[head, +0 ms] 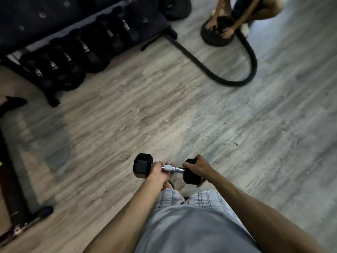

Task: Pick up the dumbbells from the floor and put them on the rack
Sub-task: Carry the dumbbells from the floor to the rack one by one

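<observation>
- The left hand (159,170) is wrapped around the knurled metal handle of the dumbbell (168,168), close to its left head, fingers curled tight underneath.
- The right hand (197,167) is not on the handle at all; it cups the right hex head from above, with fingertips showing under its lower edge.
- So the weight is carried crosswise in front of the person's thighs, clear of the wooden floor (164,110), roughly level.
- My read: the pick-up is done and the carry to the rack (60,57) is the step in hand.
- The rack sits well apart, up and to the left, its lower tier lined with dark dumbbells; I can't tell from here where a free slot is, as that part is dim and blurred.
- To do this well, I'd keep the bar level, turn the body towards the rack, and hold the right palm under the head to guide it down into the cradle.
- Watch the thick black rope (235,70) looping across the floor ahead, and the other person (242,13) crouched over a weight plate (218,35) beyond it.
</observation>
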A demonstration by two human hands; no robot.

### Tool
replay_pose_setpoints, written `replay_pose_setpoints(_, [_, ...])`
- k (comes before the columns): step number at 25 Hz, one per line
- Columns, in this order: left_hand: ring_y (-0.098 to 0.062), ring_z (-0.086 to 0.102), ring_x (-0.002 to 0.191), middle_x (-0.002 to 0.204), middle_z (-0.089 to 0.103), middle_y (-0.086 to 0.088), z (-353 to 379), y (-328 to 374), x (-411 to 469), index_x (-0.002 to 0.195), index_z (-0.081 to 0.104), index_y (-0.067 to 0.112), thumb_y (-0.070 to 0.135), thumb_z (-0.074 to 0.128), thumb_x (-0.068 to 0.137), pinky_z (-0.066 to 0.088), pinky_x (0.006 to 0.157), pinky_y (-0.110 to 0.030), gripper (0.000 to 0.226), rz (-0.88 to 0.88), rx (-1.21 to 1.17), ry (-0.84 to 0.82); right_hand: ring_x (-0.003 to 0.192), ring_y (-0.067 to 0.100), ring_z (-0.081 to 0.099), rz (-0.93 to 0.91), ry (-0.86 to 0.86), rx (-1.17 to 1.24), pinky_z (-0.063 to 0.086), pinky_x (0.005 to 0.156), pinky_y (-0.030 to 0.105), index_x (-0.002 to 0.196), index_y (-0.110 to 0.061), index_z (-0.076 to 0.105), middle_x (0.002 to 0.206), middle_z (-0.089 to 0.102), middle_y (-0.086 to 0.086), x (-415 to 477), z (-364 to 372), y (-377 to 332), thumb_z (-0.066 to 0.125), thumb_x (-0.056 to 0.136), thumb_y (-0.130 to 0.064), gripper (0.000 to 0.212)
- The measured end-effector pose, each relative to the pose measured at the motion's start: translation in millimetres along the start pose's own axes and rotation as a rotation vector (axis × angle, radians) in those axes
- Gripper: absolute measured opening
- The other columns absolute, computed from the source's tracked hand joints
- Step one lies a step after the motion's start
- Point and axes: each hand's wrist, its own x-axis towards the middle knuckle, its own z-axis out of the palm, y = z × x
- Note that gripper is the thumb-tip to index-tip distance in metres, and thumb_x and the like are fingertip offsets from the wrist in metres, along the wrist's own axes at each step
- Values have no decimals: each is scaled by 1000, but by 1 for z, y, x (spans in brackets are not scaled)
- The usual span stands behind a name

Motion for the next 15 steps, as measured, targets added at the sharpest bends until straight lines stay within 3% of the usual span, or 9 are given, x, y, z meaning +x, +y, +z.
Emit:
replay_pose_setpoints(3, [-26,47,65,74,43,-9,-28,51,3,77,38,8,9,28,101,44,68,-40,26,11,-121,-19,91,23,57,-71,6,-190,49,71,33,118,-11,47,113,63,10,18,32,-56,70,77,-57,66])
replay_pose_setpoints(8, [-26,52,67,79,47,-8,-65,127,3,87,41,8,9,28,102,45,67,-42,19,29,-245,16,87,20,56,-160,-29,-316,41,58,26,114,-14,49,94,57,0,35,70,-146,70,74,-58,63])
replay_pose_setpoints(12, [-24,54,64,78,50,-8,-90,185,0,108,42,9,10,31,102,47,64,-41,12,99,-370,59,93,22,58,-210,-94,-378,42,66,30,109,-15,50,102,61,4,50,102,-218,70,72,-59,61])
replay_pose_setpoints(15, [-24,55,62,76,51,-9,-105,235,0,108,43,8,8,33,102,48,65,-41,12,132,-445,96,93,22,59,-246,-138,-393,44,71,30,112,-15,49,104,61,3,65,127,-268,69,76,-58,60])
